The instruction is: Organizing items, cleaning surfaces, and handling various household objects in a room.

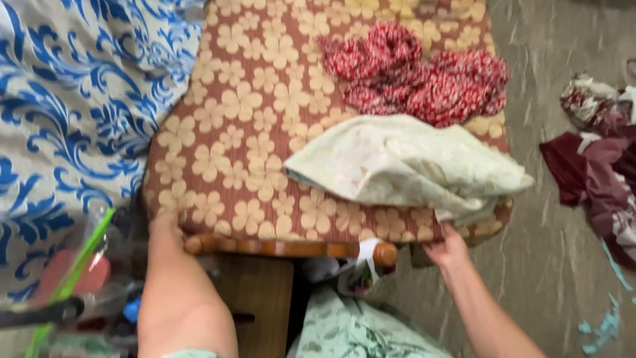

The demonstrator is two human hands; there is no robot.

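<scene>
The biggest thing under my hands is the cushioned seat (252, 152), covered in brown cloth with cream flowers, with a turned wooden rail (285, 248) along its near edge. I judge it heavy and stiff in the frame but soft on top, so a firm hold belongs at the wooden edge and corners, not the padding. My left hand (165, 229) rests on the near left corner, fingers curled over the edge; how tightly it closes I cannot tell. My right hand (447, 250) reaches under the near right corner, where the cloth hangs down, and its fingers are mostly hidden, so I cannot tell if they grip.

On the seat lies a cream folded cloth (404, 166), near the right side, a little over the edge. It looks light, limp and easy to slide off. Behind it sits a red and white crumpled fabric (417, 73), also soft and light.

To the left is a blue and white patterned cloth (73, 119). On the floor (530, 79) at the right lie dark red clothes (596, 172). At the lower left a clear plastic bag (86, 265) holds some coloured things that I cannot make out.
</scene>
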